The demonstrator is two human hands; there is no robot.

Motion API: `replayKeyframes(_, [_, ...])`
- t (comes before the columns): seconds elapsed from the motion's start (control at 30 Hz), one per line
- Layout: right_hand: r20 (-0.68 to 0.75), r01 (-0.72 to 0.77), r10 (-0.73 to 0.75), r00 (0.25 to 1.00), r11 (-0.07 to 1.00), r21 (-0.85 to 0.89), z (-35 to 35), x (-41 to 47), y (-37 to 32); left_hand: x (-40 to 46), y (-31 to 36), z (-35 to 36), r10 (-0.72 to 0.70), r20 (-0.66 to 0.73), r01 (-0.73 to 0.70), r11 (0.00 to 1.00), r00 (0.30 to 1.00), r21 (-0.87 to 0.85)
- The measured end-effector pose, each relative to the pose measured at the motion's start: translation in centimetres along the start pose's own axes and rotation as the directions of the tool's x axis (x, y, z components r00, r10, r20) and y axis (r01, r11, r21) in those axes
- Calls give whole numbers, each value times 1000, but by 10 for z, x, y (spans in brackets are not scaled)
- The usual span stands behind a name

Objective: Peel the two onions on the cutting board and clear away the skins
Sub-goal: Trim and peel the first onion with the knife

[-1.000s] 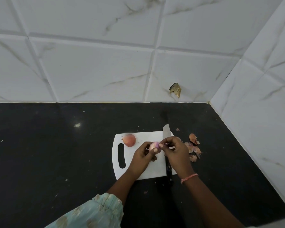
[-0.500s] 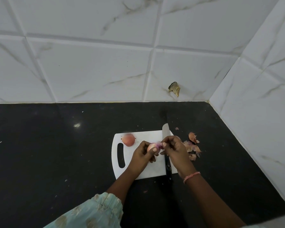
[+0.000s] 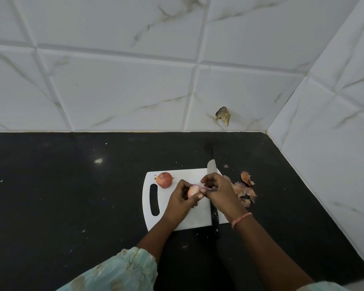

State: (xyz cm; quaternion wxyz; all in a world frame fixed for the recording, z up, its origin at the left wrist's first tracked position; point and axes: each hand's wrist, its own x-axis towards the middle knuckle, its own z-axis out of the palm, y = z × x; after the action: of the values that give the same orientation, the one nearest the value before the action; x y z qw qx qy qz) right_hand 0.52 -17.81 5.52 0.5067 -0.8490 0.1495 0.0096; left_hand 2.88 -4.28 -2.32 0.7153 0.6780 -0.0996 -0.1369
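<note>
Over the middle of the cutting board (image 3: 189, 222) I hold one onion (image 3: 192, 191) in my left hand (image 3: 182, 199), fingers curled round it from below, its pale, mostly bared flesh turned up towards me. My right hand (image 3: 218, 192) pinches a thin strip of skin (image 3: 206, 188) at the onion's 3 o'clock side.

To do this step well, I judge I should keep the left grip firm but not crushing, pull the strip away along the curve of the bulb rather than straight out, so it comes off in one piece, and turn the onion a little after each pull to find the next loose edge. The torn piece belongs with the other skins, not on the board.

Counting: two onions in all. The one in my hand is nearly bare; the other onion (image 3: 164, 180), still in its reddish skin, sits on the board at 10 o'clock from my hands, near the handle slot. One knife (image 3: 212, 198) lies along the board's right side, blade pointing to 12 o'clock and passing under my right hand. One loose heap of peeled skins (image 3: 243, 190) lies on the black counter (image 3: 72, 196) at 3 o'clock, just off the board. I cannot count its pieces exactly, though several show.
</note>
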Motion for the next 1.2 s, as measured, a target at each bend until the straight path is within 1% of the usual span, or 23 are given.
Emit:
replayKeyframes(0.03, [-20, 59, -60, 998, 997, -55, 1, -2, -1, 0, 0, 1, 1, -14, -1, 1000, 1000, 8])
replayKeyframes(0.1, [-17, 178, -182, 983, 977, -119, 5, -7, -1, 2, 0, 0, -3, -69, 3, 1000, 998, 3])
replayKeyframes(0.17, [11, 257, -257, 966, 959, -121, 10, -12, -2, 4, 1, -3, -26, -110, 22, 999, 994, -36])
replayKeyframes(0.23, [-6, 275, -276, 961, 959, -72, 12, -15, -1, 4, 1, -5, -34, -103, 28, 998, 994, -59])
replayKeyframes(0.3, [-51, 221, -219, 974, 975, 29, 9, -13, 0, 2, 2, -4, -34, -79, 28, 997, 996, -75])
replayKeyframes(0.37, [-77, 128, -115, 990, 975, 180, 5, -10, 2, 2, 3, -3, -32, -31, 30, 997, 999, -72])
replayKeyframes(0.47, [-89, -8, 49, 995, 911, 412, 2, -6, 3, 1, 4, -3, -15, 42, 16, 1000, 999, -25])
replayKeyframes(0.53, [-73, -53, 101, 992, 870, 491, 2, -5, 3, 1, 5, -3, -25, 61, 27, 999, 998, -25])
replayKeyframes(0.7, [-50, -31, 71, 996, 832, 554, 5, -9, 2, 1, 6, -4, -23, 43, 27, 996, 999, -80])
replayKeyframes(0.83, [-33, -64, 107, 994, 780, 622, 6, -10, 1, 2, 3, -3, -29, 36, 31, 998, 999, -55])
replayKeyframes(0.87, [-36, -61, 104, 994, 791, 609, 6, -10, 2, 2, 2, -3, -32, 34, 34, 998, 999, -48])
replayKeyframes(1.0, [-49, -24, 53, 997, 883, 468, 4, -12, 7, 1, 3, 0, -41, 25, 42, 999, 999, -21])
replayKeyframes(1.13, [1, -24, 28, 1000, 860, 509, -2, -14, 10, 7, 4, -5, -98, -9, 97, 994, 995, -45])
replayKeyframes(1.17, [-19, -17, 31, 999, 869, 494, -3, -15, 11, 8, 4, -6, -103, 2, 103, 994, 995, -36])
replayKeyframes(1.2, [-70, -12, 50, 996, 886, 463, -4, -15, 14, 8, 5, -6, -101, 16, 101, 995, 995, -18])
